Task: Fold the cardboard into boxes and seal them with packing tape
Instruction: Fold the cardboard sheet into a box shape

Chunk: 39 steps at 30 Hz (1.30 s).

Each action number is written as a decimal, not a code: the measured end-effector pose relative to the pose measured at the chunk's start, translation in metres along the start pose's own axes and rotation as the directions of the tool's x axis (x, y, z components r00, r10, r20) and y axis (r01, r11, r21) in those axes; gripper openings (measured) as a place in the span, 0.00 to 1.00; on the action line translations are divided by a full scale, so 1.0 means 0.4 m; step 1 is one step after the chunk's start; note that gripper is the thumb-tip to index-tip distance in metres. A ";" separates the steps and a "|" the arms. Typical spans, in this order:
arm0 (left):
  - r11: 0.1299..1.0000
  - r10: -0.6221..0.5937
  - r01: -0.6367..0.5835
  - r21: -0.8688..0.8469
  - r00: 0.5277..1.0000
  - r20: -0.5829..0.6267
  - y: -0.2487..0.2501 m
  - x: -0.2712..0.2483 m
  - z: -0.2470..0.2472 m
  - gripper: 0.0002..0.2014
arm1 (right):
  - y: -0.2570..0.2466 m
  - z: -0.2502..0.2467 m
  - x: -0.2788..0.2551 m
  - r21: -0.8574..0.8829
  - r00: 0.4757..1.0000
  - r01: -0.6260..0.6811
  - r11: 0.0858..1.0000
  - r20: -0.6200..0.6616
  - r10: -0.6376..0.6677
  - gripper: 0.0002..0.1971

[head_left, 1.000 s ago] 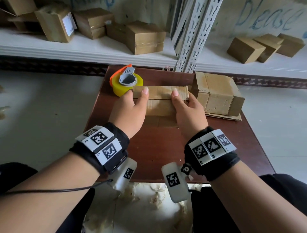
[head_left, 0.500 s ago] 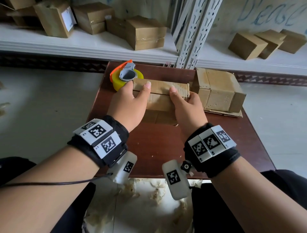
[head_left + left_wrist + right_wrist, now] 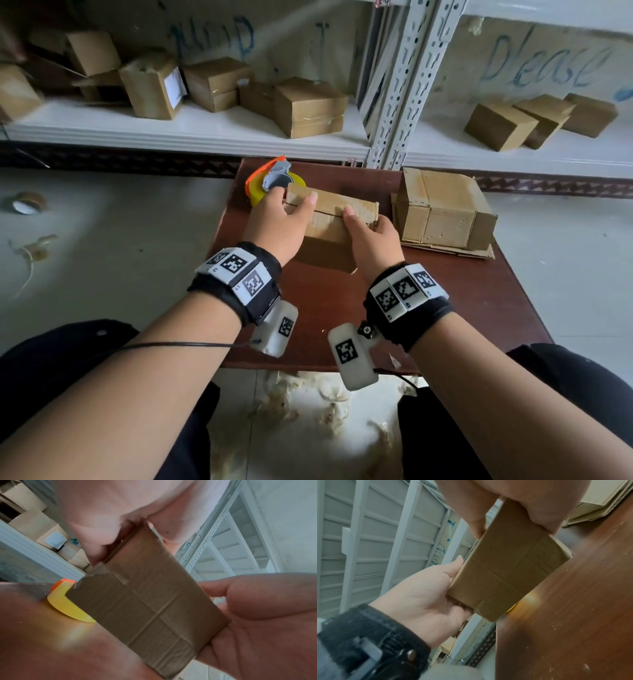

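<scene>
- Cardboard box (image 3: 329,222): held above the desk (image 3: 445,301), tilted, with its near lower corner close to the desktop. The two top flaps are folded shut and meet along a seam; whether tape covers that seam cannot be told.
- Left hand (image 3: 277,226): grip clamped on the left end of the cardboard box, thumb on the top flap, fingers wrapped round the far left side.
- Right hand (image 3: 373,240): grip clamped on the right end of the cardboard box, thumb on the top near the seam, fingers curled round the right side.
- Underside of the cardboard box, as seen from both wrist views: closed, with creases crossing at the middle; a strip of clear tape (image 3: 109,573) lies at one corner.
- Tape dispenser (image 3: 274,178): yellow roll with an orange and grey holder, standing on the desk just behind the left end of the cardboard box.
- Folded box (image 3: 442,209): rests on flat cardboard sheets (image 3: 455,248) on the desk, to the right of the cardboard box and apart from it.
- Shelf (image 3: 191,132): behind the cardboard box, beyond the desk, carrying several finished boxes (image 3: 308,106).
- Loose tape roll (image 3: 25,204): on the floor, well to the left of the cardboard box.
</scene>
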State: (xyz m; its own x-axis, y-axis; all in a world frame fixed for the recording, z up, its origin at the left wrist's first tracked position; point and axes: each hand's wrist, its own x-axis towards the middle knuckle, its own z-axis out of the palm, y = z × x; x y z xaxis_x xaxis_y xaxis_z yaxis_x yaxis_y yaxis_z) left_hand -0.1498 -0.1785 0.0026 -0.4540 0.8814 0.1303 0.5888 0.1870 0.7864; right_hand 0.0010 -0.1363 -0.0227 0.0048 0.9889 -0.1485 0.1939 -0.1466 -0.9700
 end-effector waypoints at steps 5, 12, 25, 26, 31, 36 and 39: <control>0.995 0.084 -0.086 -0.044 0.996 -0.038 -0.015 -0.014 -0.013 0.26 | -0.006 -0.022 -0.026 -0.045 0.998 0.047 0.998 0.052 -0.045 0.18; 0.981 0.163 -0.157 -0.113 0.985 0.053 -0.051 -0.055 -0.016 0.30 | -0.008 -0.114 -0.034 -0.142 0.994 0.107 0.984 0.046 -0.101 0.17; 0.995 -0.101 0.102 0.000 0.979 0.177 -0.139 0.000 0.165 0.34 | 0.111 -0.072 0.060 -0.376 0.987 -0.155 0.913 -0.016 0.161 0.17; 0.995 -0.095 0.095 0.008 0.979 0.178 -0.142 0.006 0.165 0.34 | 0.111 -0.068 0.063 -0.383 0.987 -0.156 0.911 -0.014 0.163 0.19; 0.995 -0.087 0.075 0.067 0.976 0.199 -0.125 0.018 0.160 0.34 | 0.102 -0.054 0.066 -0.387 0.982 -0.183 0.904 -0.033 0.185 0.27; 0.981 -0.139 0.095 0.169 0.952 0.272 -0.097 0.021 0.139 0.33 | 0.070 -0.052 0.058 -0.348 0.952 -0.296 0.890 -0.034 0.304 0.24; 0.952 -0.222 0.132 0.276 0.918 0.328 -0.086 0.030 0.103 0.28 | 0.032 -0.059 0.057 -0.628 0.967 -0.204 0.751 -0.009 0.255 0.30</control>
State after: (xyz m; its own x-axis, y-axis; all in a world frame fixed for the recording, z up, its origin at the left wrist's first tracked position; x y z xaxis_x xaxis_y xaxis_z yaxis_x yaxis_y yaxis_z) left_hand -0.1478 -0.1565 -0.0478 -0.3284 0.9100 -0.2533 0.6849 0.4140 0.5996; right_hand 0.0266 -0.1151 -0.0338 0.0635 0.9189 -0.3895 0.7610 -0.2970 -0.5768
